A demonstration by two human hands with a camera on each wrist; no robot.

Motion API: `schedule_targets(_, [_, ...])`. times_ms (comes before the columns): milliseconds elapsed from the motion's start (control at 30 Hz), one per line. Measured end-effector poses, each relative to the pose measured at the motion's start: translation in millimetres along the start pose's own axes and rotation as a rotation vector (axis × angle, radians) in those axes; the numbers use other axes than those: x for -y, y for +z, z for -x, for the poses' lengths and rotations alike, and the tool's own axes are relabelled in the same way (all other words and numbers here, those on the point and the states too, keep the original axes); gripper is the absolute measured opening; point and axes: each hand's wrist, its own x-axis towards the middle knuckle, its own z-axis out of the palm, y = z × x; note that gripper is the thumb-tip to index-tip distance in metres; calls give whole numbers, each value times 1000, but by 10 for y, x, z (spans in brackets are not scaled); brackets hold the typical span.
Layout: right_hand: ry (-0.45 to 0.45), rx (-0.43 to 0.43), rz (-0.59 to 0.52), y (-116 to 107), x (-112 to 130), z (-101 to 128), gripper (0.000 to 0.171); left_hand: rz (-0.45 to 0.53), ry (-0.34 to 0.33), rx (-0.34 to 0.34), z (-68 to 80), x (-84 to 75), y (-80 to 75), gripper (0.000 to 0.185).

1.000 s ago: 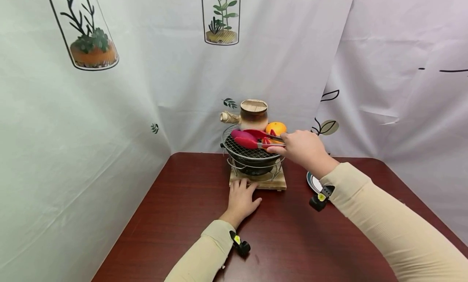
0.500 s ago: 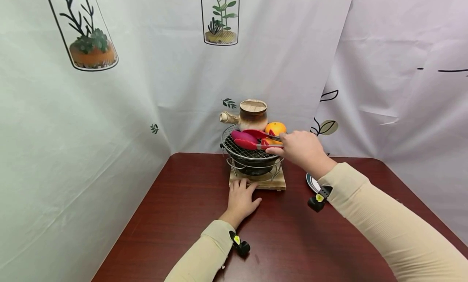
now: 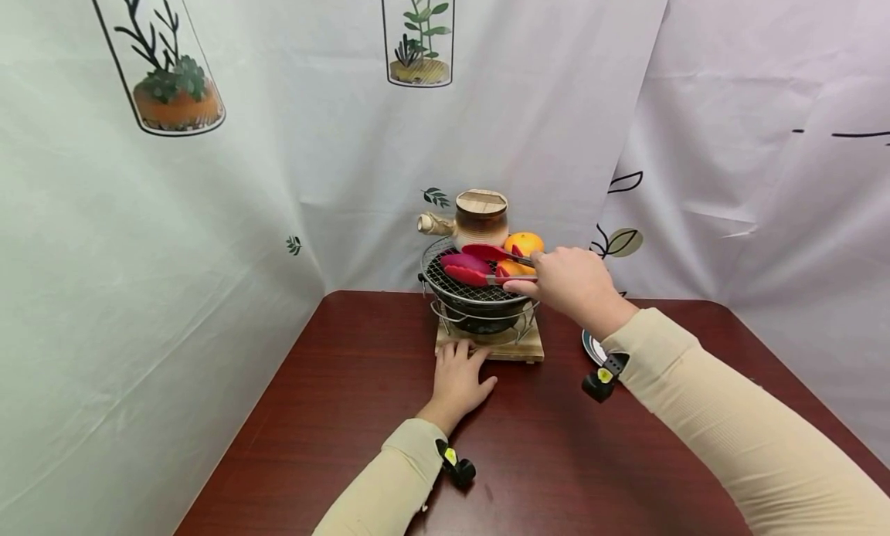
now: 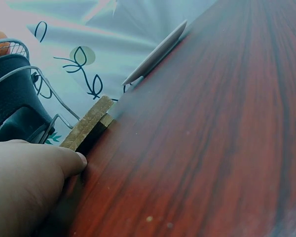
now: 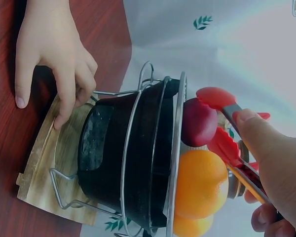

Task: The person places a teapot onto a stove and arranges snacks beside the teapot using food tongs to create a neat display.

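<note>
My right hand point(image 3: 573, 281) grips metal tongs with red heads point(image 3: 469, 275). In the right wrist view the tongs' heads point(image 5: 216, 98) stand apart, one on each side of the upper part of a smooth purple oblong, sweet-potato-like thing point(image 5: 198, 122). It lies on the wire mesh point(image 3: 452, 287) of a round black tabletop grill point(image 5: 138, 153). Two oranges point(image 5: 200, 182) sit beside it on the mesh. My left hand point(image 3: 459, 385) rests with fingertips at the front edge of the wooden board point(image 3: 511, 351) under the grill, fingers spread, holding nothing.
A clay pot point(image 3: 481, 223) with a wooden lid and side handle stands at the back of the mesh. A wire stand point(image 5: 130, 143) surrounds the grill. A plate point(image 3: 594, 347) lies on the red-brown table point(image 3: 348, 397), partly behind the right sleeve. Printed cloth point(image 3: 348, 150) hangs behind.
The purple thing has dropped slightly onto the mesh, and the tongs' heads now stand clear above its sides. My right hand has shifted a little left; my left hand has stayed still.
</note>
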Motion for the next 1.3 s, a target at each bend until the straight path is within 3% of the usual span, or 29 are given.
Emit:
schedule_targets(233, [14,-7,-11,-14,-31,7,65,-5,4,-8,-4,-2,14,50])
schedule_targets(467, [103,74,-95,-140,-148,5,67,-2,10,-16,-8,-7,7,49])
schedule_targets(767, [178,127,-150,-283,-409,57,76,10,3,-3,3,-3,-27,48])
schedule_targets(967, [237,139,-160,-315,-605,120,94,21,2,0,15,-4,-25,48])
schedule_targets(1167, [270,131,-180,-286,-850,226,80,17,5,-3,13,-4,-1,48])
schedule_targets(1300, [310,139,-177,-225,-1005,301,84,14,10,-13,4,11,14,48])
